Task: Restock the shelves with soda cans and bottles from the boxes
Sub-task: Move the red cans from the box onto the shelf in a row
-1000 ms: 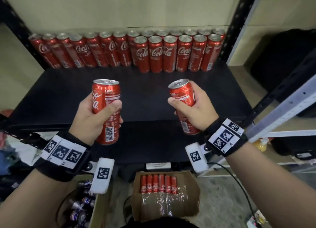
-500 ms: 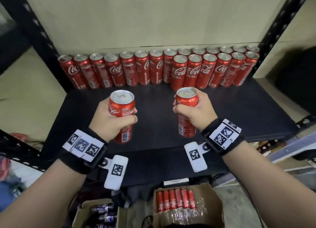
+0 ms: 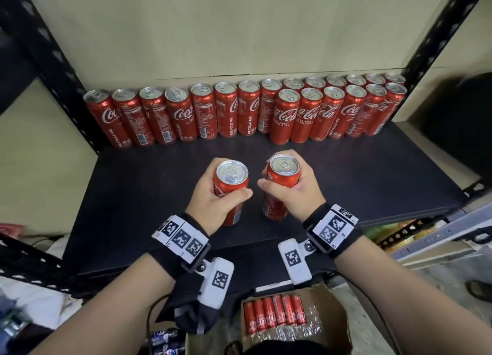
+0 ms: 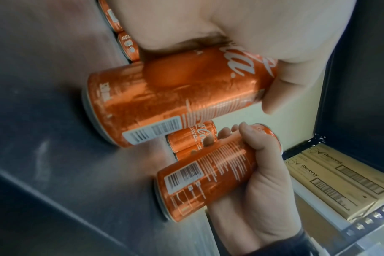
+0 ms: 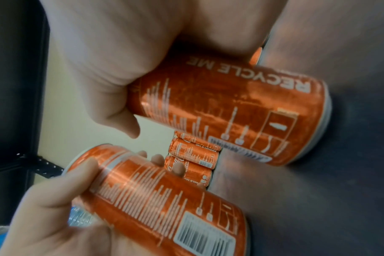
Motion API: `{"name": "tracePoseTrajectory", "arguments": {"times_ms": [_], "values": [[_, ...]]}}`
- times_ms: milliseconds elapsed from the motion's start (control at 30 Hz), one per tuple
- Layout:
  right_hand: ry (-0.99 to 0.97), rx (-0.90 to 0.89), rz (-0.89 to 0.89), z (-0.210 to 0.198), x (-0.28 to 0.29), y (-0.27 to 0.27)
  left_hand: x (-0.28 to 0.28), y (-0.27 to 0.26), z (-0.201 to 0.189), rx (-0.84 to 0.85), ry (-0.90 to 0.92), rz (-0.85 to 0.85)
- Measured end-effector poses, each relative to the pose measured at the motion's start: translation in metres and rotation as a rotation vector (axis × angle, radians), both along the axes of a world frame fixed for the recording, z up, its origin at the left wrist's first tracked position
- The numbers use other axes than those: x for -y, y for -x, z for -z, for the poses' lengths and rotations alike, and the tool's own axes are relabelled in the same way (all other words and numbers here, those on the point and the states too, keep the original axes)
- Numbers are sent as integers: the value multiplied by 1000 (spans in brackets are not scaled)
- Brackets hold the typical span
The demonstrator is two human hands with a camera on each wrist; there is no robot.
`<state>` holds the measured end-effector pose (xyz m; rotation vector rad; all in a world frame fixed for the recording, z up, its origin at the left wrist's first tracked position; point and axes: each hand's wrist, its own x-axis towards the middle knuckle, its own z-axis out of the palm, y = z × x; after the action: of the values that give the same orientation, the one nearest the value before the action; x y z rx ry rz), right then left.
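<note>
Black shelf [image 3: 372, 184]; two upright red silver-topped cans [image 3: 231, 184] in hand.

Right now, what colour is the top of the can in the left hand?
Shiny silver; the can below it is red. Best in the head view.

A matte black metal shelf board [image 3: 372, 184] carries slim red aluminium soda cans [image 3: 229, 109] standing upright in a long row toward twelve o'clock, with a shorter second row [image 3: 330, 112] in front toward one o'clock.
</note>
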<state>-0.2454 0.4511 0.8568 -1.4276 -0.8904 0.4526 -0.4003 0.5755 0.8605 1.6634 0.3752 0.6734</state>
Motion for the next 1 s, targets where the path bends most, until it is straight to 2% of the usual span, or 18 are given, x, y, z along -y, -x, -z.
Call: {"name": "tracePoseTrajectory", "arguments": {"times_ms": [133,300,367,467,633,800,1000], "values": [[62,19,-42,1,9,-3,-4,2,4,-13,-3,16],[241,99,-75,-5,25,-8,-23,15,-6,-162,-60,81],[313,225,-70,-15,32,-13,-32,21,-17,-247,-173,114],[459,523,-76,-42,38,-20,-42,26,-42,-394,-437,88],[698,893,-261,-76,26,-29,-46,24,-78,-531,-724,119],[760,987,-333,-88,13,-34,-40,11,-90,-613,-811,155],[832,1089,-287,-93,-8,-40,-44,-14,-96,-662,-884,158]]}}
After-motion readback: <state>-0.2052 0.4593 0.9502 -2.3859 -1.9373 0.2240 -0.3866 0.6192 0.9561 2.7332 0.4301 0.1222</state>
